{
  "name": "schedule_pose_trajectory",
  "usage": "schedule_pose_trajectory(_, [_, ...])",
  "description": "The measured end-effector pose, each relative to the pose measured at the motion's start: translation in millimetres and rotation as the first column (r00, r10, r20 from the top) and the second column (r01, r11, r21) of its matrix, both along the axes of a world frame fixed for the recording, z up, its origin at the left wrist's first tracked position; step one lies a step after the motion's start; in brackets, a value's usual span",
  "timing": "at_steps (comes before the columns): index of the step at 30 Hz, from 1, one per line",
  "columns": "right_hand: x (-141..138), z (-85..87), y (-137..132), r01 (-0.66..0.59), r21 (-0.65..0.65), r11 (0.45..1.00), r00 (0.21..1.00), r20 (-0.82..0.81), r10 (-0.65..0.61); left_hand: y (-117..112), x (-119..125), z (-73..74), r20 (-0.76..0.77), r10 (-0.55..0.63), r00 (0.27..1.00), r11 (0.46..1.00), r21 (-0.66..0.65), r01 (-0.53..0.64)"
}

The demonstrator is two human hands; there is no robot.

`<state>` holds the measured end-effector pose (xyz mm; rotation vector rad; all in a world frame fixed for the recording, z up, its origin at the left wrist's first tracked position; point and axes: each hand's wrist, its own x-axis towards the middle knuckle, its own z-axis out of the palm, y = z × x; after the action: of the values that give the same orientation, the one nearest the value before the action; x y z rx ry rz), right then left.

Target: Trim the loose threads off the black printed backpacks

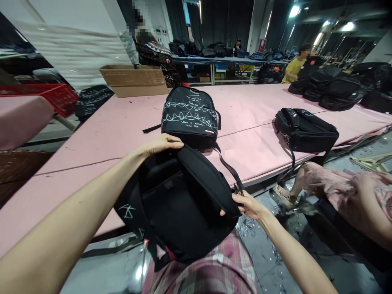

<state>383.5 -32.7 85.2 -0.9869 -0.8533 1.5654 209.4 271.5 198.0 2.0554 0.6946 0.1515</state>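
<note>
Left hand (163, 143) grips the far top edge of a black fabric backpack (180, 204) held over the lap at the near table edge; right hand (246, 204) pinches its right side strap. Long pink-covered worktable (101, 134) carries a white-patterned black backpack (190, 116), a plain black bag (306, 130) right, and a cardboard box (134, 79) far left. Dim workshop, more bags far behind.

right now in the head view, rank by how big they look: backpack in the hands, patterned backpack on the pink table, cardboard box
1. backpack in the hands, though it is nearest the camera
2. patterned backpack
3. cardboard box, about level with 2, so unsure
</note>
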Motion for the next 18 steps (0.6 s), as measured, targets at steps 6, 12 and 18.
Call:
schedule_pose_trajectory(6, [-4, 2.7, 1, -0.022, -0.034, 0.999, 0.998, 0.062, 0.024, -5, -5, -8.2, 0.055, -0.026, 0.998, 0.970, 0.242, 0.012])
schedule_pose_trajectory(12, [-23, 26.5, 34, 0.058, -0.059, 0.997, 0.995, 0.087, -0.052, -37, 0, 2.7, 0.055, -0.053, 0.997, 0.878, 0.478, 0.020])
schedule_pose_trajectory(18, [-27, 11.8, 44, 0.278, -0.073, 0.958, 0.957, 0.108, -0.269, -128, -71, -57.7, 0.183, 0.437, 0.881, 0.431, 0.817, -0.384])
